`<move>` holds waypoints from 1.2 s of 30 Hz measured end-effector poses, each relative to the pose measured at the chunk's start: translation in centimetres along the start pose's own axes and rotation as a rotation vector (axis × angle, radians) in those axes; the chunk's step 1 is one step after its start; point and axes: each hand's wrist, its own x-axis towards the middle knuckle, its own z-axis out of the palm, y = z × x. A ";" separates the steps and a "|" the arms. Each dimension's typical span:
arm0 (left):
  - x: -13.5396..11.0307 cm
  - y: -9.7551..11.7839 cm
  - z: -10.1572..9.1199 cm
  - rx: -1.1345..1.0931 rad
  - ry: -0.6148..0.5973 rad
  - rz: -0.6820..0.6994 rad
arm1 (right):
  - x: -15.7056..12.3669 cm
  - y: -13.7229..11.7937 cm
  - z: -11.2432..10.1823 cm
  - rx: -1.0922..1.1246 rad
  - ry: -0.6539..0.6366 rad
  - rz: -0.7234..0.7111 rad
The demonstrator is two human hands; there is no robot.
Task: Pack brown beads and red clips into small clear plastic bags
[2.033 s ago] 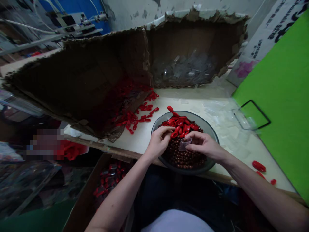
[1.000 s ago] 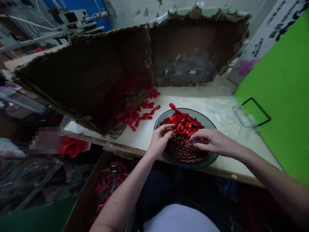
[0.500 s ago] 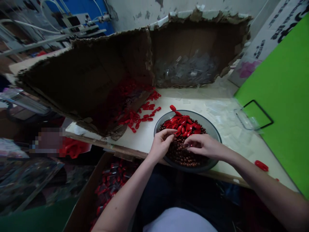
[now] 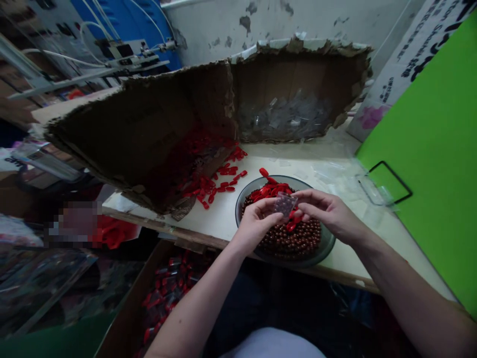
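A round grey bowl [image 4: 323, 246] sits at the table's near edge, holding dark brown beads [image 4: 298, 238] with a heap of red caps [image 4: 271, 190] at its far side. Above the bowl both hands meet on a small clear plastic container [image 4: 284, 203] with brown beads inside. My left hand [image 4: 255, 224] pinches its left side. My right hand [image 4: 327, 213] grips its right side, and something red shows under its fingers.
A torn cardboard box [image 4: 149, 124] lies open on its side, spilling red caps [image 4: 219, 174] onto the table [image 4: 219, 214]. A second torn box [image 4: 298, 89] holds clear plastic pieces. A green panel [image 4: 432, 149] stands right. A carton of filled pieces [image 4: 167, 288] sits below left.
My right hand dipped the clear container into the beads, then lifted it out. Both hands have come together on it above the bowl. The camera tilted slightly.
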 end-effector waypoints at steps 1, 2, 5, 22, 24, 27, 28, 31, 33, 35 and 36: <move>0.0 0.2 0.1 -0.025 0.006 0.000 | 0.0 0.1 -0.4 -0.046 0.022 -0.006; -0.1 0.4 0.2 -0.042 0.005 0.003 | 0.0 0.2 -0.7 -0.106 0.040 -0.019; 0.0 0.9 0.5 -0.051 0.011 0.054 | -0.2 1.0 -1.4 -0.286 0.020 -0.068; -0.8 0.7 0.1 0.048 -0.110 -0.042 | 0.3 -6.4 -1.9 -0.551 -0.344 -0.185; -0.9 0.9 -0.2 0.070 -0.107 -0.069 | 0.6 -6.5 -1.8 -0.656 -0.393 -0.192; -1.0 1.1 -0.8 0.095 -0.112 -0.085 | 0.7 -6.3 -1.5 -0.723 -0.440 -0.196; -1.0 1.1 -1.0 0.108 -0.116 -0.085 | 0.8 -6.2 -1.4 -0.730 -0.445 -0.197; -0.9 0.8 -1.5 0.165 -0.112 -0.061 | 0.8 -5.6 -1.0 -0.763 -0.410 -0.209; -0.8 0.5 -1.8 0.175 -0.098 -0.051 | 0.8 -5.3 -0.9 -0.753 -0.385 -0.209; -0.8 0.3 -1.9 0.137 -0.088 -0.065 | 0.8 -5.1 -0.8 -0.696 -0.359 -0.195; -0.8 0.2 -1.8 0.112 -0.088 -0.074 | 0.8 -5.1 -0.8 -0.662 -0.344 -0.189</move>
